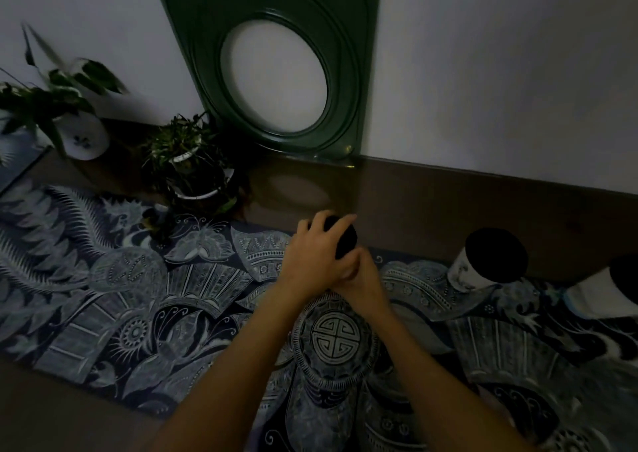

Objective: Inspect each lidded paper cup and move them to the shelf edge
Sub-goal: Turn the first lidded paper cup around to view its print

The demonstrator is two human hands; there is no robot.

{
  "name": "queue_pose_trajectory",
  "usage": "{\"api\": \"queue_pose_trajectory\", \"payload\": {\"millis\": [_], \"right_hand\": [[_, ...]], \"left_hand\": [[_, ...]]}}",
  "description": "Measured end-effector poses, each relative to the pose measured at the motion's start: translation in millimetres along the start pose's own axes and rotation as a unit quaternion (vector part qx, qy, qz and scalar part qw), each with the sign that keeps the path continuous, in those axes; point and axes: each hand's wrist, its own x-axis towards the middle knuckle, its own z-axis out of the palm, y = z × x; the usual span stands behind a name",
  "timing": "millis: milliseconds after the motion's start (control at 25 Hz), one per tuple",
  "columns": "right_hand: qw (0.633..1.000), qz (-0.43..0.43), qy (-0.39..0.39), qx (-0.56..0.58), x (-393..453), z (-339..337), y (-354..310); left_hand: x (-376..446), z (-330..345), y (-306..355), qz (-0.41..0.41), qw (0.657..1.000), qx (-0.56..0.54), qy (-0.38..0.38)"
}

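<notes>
A paper cup with a black lid (346,241) is held above the patterned blue cloth (138,299), near the middle of the shelf. My left hand (312,254) wraps over its lid and side. My right hand (362,279) grips its lower part from the right; the cup's body is mostly hidden by both hands. A second white cup with a black lid (490,261) stands to the right on the cloth. A third lidded cup (611,286) shows partly at the right edge.
Two potted plants (193,168) (69,120) stand at the back left. A dark green frame with an oval opening (276,71) leans on the wall. The bare brown shelf surface (431,203) runs along the wall behind the cloth. The scene is dim.
</notes>
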Motion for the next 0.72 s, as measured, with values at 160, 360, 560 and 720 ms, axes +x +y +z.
{"api": "queue_pose_trajectory", "payload": {"millis": [160, 360, 560, 720], "right_hand": [[0.997, -0.057, -0.060, -0.008, -56, -29, -17], [0.964, -0.121, 0.023, -0.234, -164, -68, -82], [0.898, -0.255, 0.084, -0.349, -257, -97, -166], [0.880, -0.259, 0.127, -0.377, -308, -109, -208]], "left_hand": [[-39, -32, 8, -0.029, 0.981, -0.185, -0.042], [-116, -89, 47, -0.030, 0.898, -0.436, -0.056], [-178, -135, 97, 0.017, 0.834, -0.551, -0.028], [-208, -157, 141, 0.059, 0.817, -0.569, 0.069]]}}
